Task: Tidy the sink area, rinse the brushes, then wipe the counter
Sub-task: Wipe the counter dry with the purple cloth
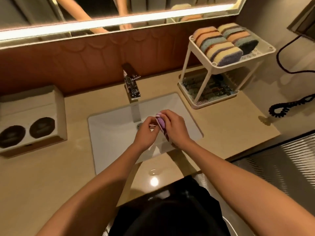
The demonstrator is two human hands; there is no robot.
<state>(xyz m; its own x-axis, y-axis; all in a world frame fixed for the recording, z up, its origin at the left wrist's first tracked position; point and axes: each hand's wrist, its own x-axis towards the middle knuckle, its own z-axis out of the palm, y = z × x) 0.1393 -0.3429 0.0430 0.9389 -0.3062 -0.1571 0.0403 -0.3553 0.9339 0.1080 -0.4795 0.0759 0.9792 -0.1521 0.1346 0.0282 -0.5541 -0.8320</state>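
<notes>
Purple brush (161, 124) is held over the sink (105, 126), just beside the stream from the tap (132, 86). It's gripped in the right hand (175, 128). The left hand (146, 132) is curled against it, though an actual pinch can't be told. Bristles are probably best turned into the water and rubbed through.

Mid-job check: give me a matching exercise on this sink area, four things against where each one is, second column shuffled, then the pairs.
Things
1. purple brush
2. sponges
3. white box
4. coiled black cord

Places
A. on the counter, left of the sink
B. top shelf of the rack
C. held in the right hand, over the sink
D. on the counter, far right

Pairs: 1-C, 2-B, 3-A, 4-D
</notes>
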